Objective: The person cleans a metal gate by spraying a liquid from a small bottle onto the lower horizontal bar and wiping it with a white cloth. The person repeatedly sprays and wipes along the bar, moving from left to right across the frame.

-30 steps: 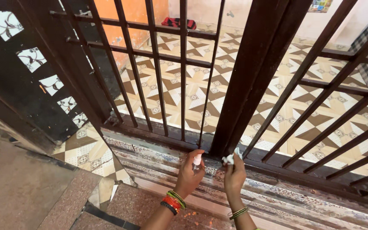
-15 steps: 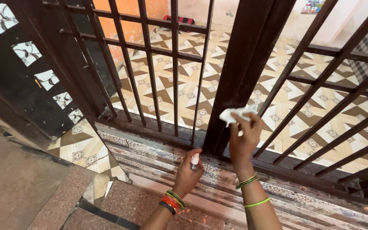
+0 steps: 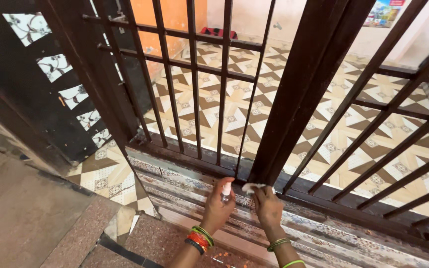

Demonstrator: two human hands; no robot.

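Your right hand [image 3: 268, 206] pinches a white cloth [image 3: 252, 187] against the foot of the thick gate post [image 3: 301, 94] while your left hand [image 3: 218, 208] grips a small spray bottle [image 3: 227, 190] beside it, so wiping looks barely begun, bars above untouched.

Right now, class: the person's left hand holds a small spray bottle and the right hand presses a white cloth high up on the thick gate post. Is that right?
Not quite. The head view shows the right hand pressing the white cloth at the foot of the thick gate post, by the threshold, not high up. The left hand does hold the small spray bottle.
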